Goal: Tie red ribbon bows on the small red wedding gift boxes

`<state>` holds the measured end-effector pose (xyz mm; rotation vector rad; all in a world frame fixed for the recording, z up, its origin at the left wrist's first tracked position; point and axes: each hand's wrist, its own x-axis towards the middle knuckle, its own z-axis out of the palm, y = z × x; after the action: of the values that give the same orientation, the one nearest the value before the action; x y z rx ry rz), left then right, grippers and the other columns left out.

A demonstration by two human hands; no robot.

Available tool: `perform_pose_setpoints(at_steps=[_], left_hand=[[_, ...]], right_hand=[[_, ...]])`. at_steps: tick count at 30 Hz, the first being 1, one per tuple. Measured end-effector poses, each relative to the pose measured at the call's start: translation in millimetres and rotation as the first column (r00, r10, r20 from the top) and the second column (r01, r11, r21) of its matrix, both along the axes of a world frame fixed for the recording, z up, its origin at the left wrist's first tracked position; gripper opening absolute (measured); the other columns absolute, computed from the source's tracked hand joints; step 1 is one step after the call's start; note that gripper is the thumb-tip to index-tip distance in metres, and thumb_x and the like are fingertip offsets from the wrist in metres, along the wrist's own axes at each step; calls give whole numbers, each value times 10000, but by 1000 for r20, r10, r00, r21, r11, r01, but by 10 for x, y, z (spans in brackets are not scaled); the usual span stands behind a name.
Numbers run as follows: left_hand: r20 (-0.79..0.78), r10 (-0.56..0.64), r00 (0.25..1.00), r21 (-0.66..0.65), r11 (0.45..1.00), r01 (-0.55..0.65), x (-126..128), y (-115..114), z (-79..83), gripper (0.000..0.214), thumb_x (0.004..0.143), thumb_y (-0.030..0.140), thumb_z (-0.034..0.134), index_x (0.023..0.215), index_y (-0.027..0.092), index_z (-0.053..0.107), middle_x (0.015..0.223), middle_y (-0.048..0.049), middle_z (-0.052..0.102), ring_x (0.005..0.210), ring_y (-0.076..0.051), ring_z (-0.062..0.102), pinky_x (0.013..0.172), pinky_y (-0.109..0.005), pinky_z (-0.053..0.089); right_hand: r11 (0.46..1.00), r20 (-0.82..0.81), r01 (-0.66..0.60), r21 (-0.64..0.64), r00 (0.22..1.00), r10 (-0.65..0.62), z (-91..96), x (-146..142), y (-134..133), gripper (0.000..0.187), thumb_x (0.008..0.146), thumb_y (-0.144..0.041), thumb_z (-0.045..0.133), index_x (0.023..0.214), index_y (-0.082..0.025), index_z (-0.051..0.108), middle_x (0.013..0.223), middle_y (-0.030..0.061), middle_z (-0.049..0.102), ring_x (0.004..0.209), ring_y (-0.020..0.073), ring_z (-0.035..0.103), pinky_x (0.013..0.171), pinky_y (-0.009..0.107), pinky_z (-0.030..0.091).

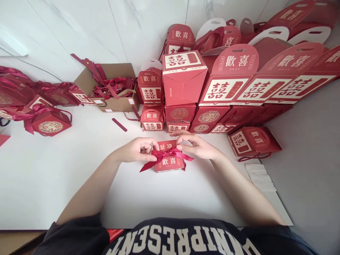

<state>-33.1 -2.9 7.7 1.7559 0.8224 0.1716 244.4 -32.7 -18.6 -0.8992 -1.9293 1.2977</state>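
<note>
Narrow grip at the left: thumb and curled fingers of my left hand (140,149) are holding the left loop of a dark pink bow (168,153). With my right hand (198,146) I am bringing thumb and forefinger close together at the bow's right side; whether ribbon is caught between them, I cannot tell.

Position: the small red box (169,164) under the bow is resting on the white table (66,177) in front of me, between both hands. One ribbon end is trailing out to the left toward me, the other to the right. A red cord (184,166) is showing at the box's right edge.

Surroundings: beyond my hands, stacked red boxes (209,117) are standing near the tiled wall (148,21). At far left, a box with a bow (50,124) is sitting in front of more red boxes. A cardboard carton (117,105) is holding a tangle of red ribbons (114,86); one dark red strip (119,124) is lying just before it. To my right, another red box (256,140) is resting near some white sheets (260,177).
</note>
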Motion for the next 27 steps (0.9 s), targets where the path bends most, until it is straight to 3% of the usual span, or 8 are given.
perform_pose_setpoints(at_steps=[7,11,17,27], left_hand=[[46,-16,999,-105,994,21,-3,19,-82,283,716,337,763,791,139,574,549,64,456,481,-48,364,473,-186,285],[97,-45,994,-144,988,59,-11,35,-116,277,747,361,730,717,131,581,540,37,501,466,-59,410,459,-196,311],[89,38,995,-93,995,-29,-4,29,-212,320,735,340,748,661,140,509,580,26,523,479,-64,459,450,-189,344],[141,52,989,-192,981,-24,-27,67,-298,308,709,314,772,656,130,531,596,23,542,499,-68,470,482,-195,369]], right_hand=[[999,-22,-23,-46,1000,22,-46,-3,13,238,908,-420,579,830,-207,652,1428,69,466,1347,241,406,1119,437,290],[996,-25,-62,-64,998,61,-50,-18,9,269,924,-407,559,793,-196,660,1413,70,471,1346,228,405,1124,422,283],[993,-22,-102,-61,995,101,-37,-42,5,364,944,-444,501,734,-179,634,1313,85,521,1270,220,467,1087,407,336],[989,-67,-124,-80,991,118,-45,-46,6,399,948,-462,481,717,-170,624,1253,91,527,1250,231,472,1064,410,353]])
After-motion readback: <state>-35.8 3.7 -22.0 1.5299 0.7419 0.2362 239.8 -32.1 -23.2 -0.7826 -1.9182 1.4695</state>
